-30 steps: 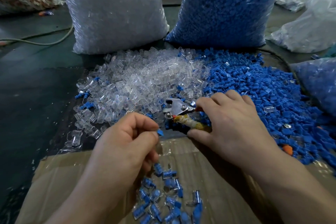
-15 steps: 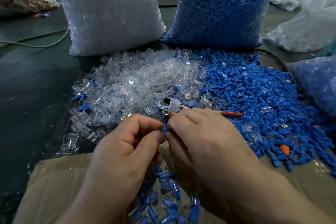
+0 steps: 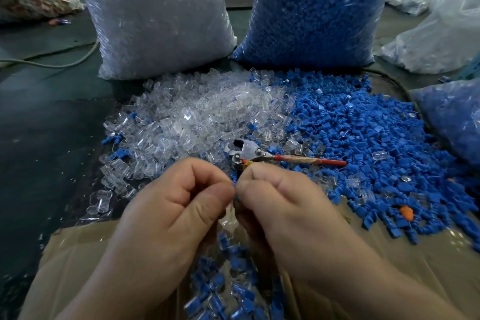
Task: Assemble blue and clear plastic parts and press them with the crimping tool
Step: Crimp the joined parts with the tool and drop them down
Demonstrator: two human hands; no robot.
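1. Tool [image 3: 259, 154] lies flat where the clear pile [image 3: 194, 122] meets the blue pile [image 3: 363, 132]. Its long axis runs 9–3 o'clock, with the metal head at 9 and the red handle tip at 3.
2. A yellow-wrapped stub by the tool's pivot touches the right index knuckle. Can't tell if any of the tool is held below that hand.
3. 1.0 s ago the right hand covered the tool's handle and the left hand held a blue part alone, well apart from it. Now the right hand is off the red handle and the two hands meet fingertip to fingertip. Vs 0.5 s ago: same pose, tool not shifted.
4. Left hand [image 3: 176, 205]: thumb and curled index finger pinch the blue part [image 3: 235, 182]. Right hand [image 3: 285, 205]: thumb and index finger pinch the same part from the 3 o'clock side.
5. Tool sits at 12 o'clock from the pinch, just beyond the knuckles. Its head is just beside the right index finger, and the red handle stretches away toward 3 o'clock over the blue pile.
6. Box [image 3: 67, 247] at 6 o'clock under the hands holds joined pieces [image 3: 228, 293].
7. Clear bag [image 3: 155, 21] at 11 o'clock and blue bag [image 3: 311, 8] at 1 o'clock stand upright on the tabletop [image 3: 46, 138].
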